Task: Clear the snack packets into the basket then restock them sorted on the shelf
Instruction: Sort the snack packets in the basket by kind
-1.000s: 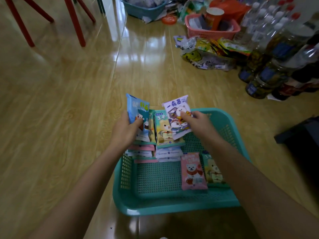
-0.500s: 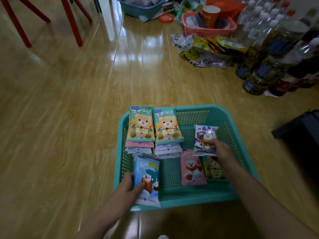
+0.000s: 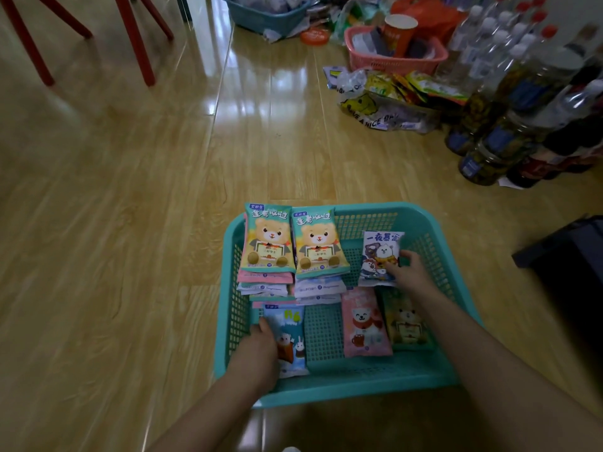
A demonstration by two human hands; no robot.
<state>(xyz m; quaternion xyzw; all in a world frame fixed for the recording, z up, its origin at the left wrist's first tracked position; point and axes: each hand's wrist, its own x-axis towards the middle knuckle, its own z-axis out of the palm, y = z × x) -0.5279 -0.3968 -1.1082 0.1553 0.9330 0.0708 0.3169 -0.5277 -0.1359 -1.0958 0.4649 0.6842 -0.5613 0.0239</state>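
Note:
A teal mesh basket [image 3: 434, 378] sits on the wooden floor. Two stacks of snack packets, each topped by a green bear packet [image 3: 267, 238] [image 3: 318, 243], fill its far left. My left hand [image 3: 257, 353] holds a blue packet [image 3: 292, 340] down at the near left corner of the basket. My right hand [image 3: 408, 272] holds a white packet [image 3: 380, 256] over the right half. A pink packet [image 3: 363, 322] and a yellow-green packet [image 3: 404, 324], partly under my right forearm, lie flat on the basket floor.
Red chair legs [image 3: 133, 40] stand at the far left. Far right: a pink basket [image 3: 396, 62] with a cup, a plastic bag of snacks [image 3: 381, 106], many bottles [image 3: 509, 125]. Another teal basket [image 3: 264, 17] sits at the back. A dark object [image 3: 567, 252] lies right of the basket.
Both hands came down from above the stacks. The left brought the blue packet to the basket's near left corner; the right carried the white packet to the right half.

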